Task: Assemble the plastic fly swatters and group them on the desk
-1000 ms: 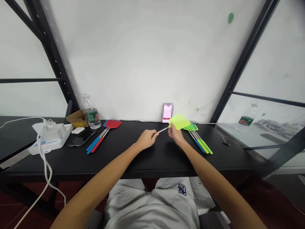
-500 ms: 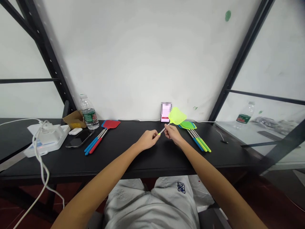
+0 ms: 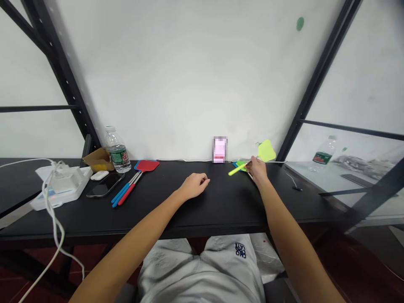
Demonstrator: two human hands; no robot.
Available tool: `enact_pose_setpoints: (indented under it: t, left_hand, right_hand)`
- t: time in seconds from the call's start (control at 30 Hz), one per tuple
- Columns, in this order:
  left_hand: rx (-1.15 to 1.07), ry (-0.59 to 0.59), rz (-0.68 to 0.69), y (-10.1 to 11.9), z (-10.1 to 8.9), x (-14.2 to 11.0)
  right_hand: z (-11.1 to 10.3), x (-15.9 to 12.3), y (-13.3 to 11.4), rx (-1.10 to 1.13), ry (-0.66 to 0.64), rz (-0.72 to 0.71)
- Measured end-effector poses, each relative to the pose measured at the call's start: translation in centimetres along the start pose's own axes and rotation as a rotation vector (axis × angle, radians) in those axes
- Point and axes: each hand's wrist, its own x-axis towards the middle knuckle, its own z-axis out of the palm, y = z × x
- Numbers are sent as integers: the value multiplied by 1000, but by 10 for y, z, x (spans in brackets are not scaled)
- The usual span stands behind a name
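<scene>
My right hand [image 3: 257, 170] grips a yellow-green fly swatter [image 3: 265, 151] by its short, collapsed shaft, its mesh head raised toward the right and its handle end pointing left. Under that hand lies a pile of green and blue swatters [image 3: 239, 164], mostly hidden by it. My left hand [image 3: 195, 185] rests loosely curled on the black table [image 3: 195, 210] near the middle and holds nothing. A second group of swatters with red and blue heads [image 3: 145, 165] and coloured handles lies to the left.
A water bottle [image 3: 117, 149], a cardboard piece [image 3: 98, 159], an earbud case [image 3: 99, 175] and a dark phone [image 3: 103, 187] sit at left, beside a white box with cables [image 3: 59, 183]. A small pink device [image 3: 220, 149] stands against the wall. Black shelf posts flank both sides.
The swatter's shaft has been pushed together. My left hand let go of it and dropped to the table. My right hand carried the swatter to the right, over the green pile.
</scene>
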Motion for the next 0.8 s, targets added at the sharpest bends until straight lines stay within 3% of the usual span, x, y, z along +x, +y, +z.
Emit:
enact_pose_setpoints:
  t: [0.07, 0.2, 0.3, 0.53, 0.8]
  left_hand:
    - [19, 7, -17, -5, 1, 1]
    - [36, 0, -40, -11, 2, 2]
    - [38, -14, -52, -12, 1, 3]
    - [28, -52, -54, -9, 0, 2]
    - [43, -51, -48, -11, 2, 3]
  right_hand:
    - [-13, 9, 4, -211, 42, -50]
    - [-32, 21, 9, -878, 8, -180]
    - [-37, 21, 7, -1182, -46, -162]
    - [-37, 9, -2, -1365, -83, 17]
    - [-33, 2, -5, -1375, -54, 105]
